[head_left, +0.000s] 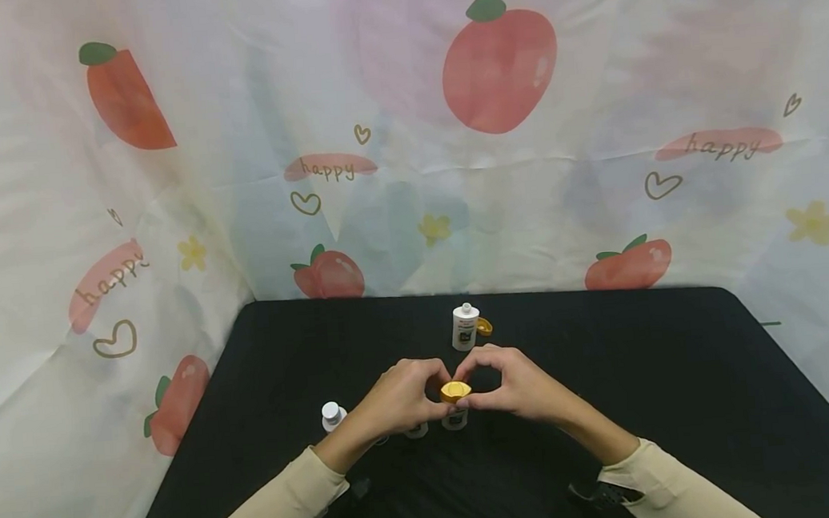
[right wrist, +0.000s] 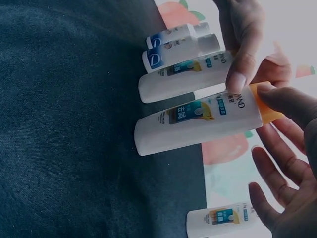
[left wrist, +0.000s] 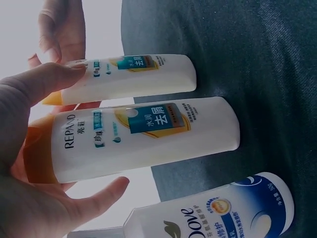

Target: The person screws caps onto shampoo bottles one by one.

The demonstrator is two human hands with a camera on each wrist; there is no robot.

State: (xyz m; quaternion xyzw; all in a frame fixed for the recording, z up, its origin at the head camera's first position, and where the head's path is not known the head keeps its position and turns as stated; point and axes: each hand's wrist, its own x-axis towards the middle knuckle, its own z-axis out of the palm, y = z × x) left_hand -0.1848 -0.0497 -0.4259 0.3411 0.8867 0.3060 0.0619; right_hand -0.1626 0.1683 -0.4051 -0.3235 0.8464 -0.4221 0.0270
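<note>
In the head view my left hand and right hand meet at an upright white shampoo bottle with a yellow cap. My left thumb presses the upper body of this bottle, its forefinger curled behind. The thumb of my right hand lies on the yellow cap, with the forefinger on its far side and the other fingers spread away. A second capped shampoo bottle stands beside it, under my left palm; whether the palm touches it I cannot tell.
Behind the hands stands an uncapped shampoo bottle with a loose yellow cap at its right. Two white-and-blue Dove bottles, one in front, are to the left. All stand on a black table backed by a printed curtain.
</note>
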